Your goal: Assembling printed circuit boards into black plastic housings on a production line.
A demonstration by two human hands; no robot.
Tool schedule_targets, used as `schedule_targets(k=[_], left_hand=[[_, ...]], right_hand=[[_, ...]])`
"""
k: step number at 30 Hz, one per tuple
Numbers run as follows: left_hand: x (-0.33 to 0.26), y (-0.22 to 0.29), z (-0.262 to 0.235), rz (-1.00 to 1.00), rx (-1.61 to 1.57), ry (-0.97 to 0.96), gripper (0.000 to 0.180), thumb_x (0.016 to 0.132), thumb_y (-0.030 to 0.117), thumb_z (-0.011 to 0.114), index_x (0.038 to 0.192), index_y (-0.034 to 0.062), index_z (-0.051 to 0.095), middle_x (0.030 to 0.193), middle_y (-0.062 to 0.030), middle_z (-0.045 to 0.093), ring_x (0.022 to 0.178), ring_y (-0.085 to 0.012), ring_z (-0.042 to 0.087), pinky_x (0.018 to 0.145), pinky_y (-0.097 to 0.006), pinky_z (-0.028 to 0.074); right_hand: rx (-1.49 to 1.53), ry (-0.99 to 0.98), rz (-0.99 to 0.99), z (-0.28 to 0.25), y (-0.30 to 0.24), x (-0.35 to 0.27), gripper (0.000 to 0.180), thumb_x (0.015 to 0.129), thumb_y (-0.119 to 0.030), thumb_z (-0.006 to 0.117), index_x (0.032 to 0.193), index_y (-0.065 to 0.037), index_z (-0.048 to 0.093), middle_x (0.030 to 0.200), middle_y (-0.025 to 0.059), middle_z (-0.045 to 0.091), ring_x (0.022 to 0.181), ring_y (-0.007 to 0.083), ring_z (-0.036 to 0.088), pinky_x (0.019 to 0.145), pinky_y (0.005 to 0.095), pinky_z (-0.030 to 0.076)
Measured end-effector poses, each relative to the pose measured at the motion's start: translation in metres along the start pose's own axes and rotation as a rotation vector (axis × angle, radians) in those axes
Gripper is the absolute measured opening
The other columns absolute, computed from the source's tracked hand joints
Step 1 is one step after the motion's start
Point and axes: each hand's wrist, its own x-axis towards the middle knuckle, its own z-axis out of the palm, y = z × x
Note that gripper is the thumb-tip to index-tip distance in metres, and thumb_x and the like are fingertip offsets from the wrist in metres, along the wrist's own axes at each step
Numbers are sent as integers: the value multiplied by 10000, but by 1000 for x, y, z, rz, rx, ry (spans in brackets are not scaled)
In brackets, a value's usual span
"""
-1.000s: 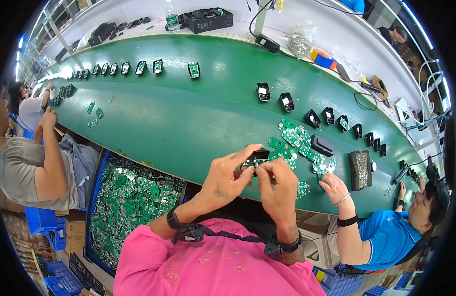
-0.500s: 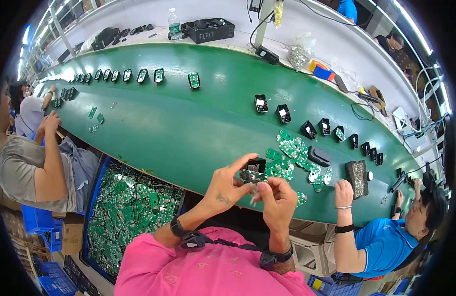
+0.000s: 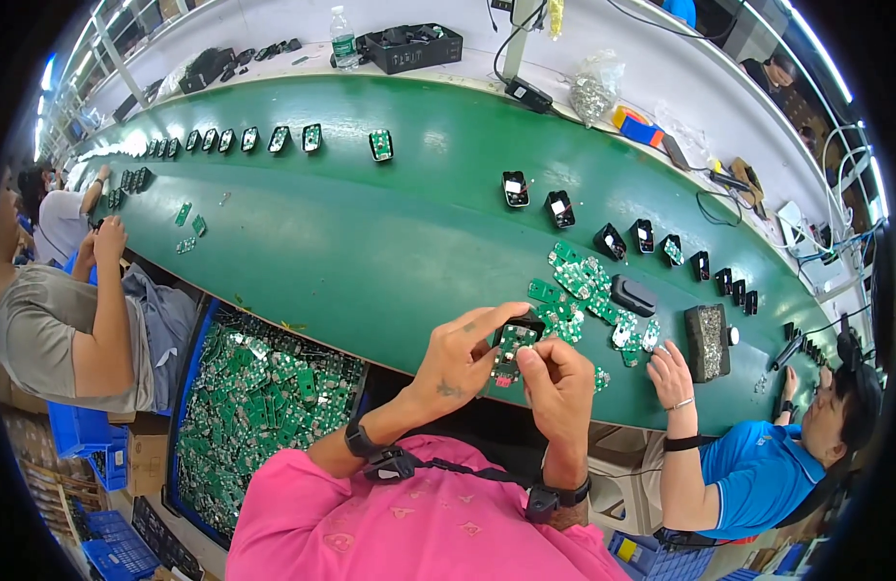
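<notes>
From where I'm standing, the person in pink is holding a small black case (image 3: 534, 322) just above the bench's near edge, and a green circuit board (image 3: 512, 347) is lying against its open side. The fingers of the left hand (image 3: 455, 361) are grasping the case, index finger stretching along its top and thumb pressing lower down. The fingers of the right hand (image 3: 560, 383) are pinching the board at its right side.

Just beyond, on the green bench (image 3: 370, 242), loose boards (image 3: 582, 275) are lying in a heap, with a dark oblong case (image 3: 633, 295) sitting beside them. Open black cases (image 3: 560, 208) are standing in a curving line toward the far edge. A co-worker's hand (image 3: 672, 377) is hovering or resting, I can't tell which, by the near edge, near a speckled block (image 3: 707, 344). Below that edge, to the left, a blue-rimmed bin (image 3: 187, 392) is holding many more boards.
</notes>
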Motion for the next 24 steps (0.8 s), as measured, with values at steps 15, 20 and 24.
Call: schedule_targets(k=[15, 20, 24], left_hand=[[-8, 14, -16, -12, 67, -111, 559, 916, -55, 489, 1445, 128, 494, 1141, -160, 618, 825, -228, 661, 743, -327, 536], [-11, 10, -16, -145, -166, -121, 459, 965, 27, 505, 1418, 102, 510, 1112, -147, 618, 839, -167, 659, 716, -309, 544], [-9, 6, -11, -141, -83, -69, 397, 998, 71, 492, 1394, 82, 514, 1009, -146, 649, 768, -182, 672, 661, -325, 545]], right_hand=[[3, 56, 138, 8, -12, 3, 200, 956, -125, 707, 830, 17, 646, 654, -15, 595, 529, 38, 520, 455, 213, 383], [-125, 124, 95, 11, 0, 5, 210, 942, -134, 727, 825, 20, 647, 652, -10, 604, 535, 38, 527, 461, 224, 396], [-316, 159, 11, 14, 0, 5, 206, 923, -126, 748, 821, 18, 642, 672, 6, 620, 544, 47, 536, 481, 233, 415]])
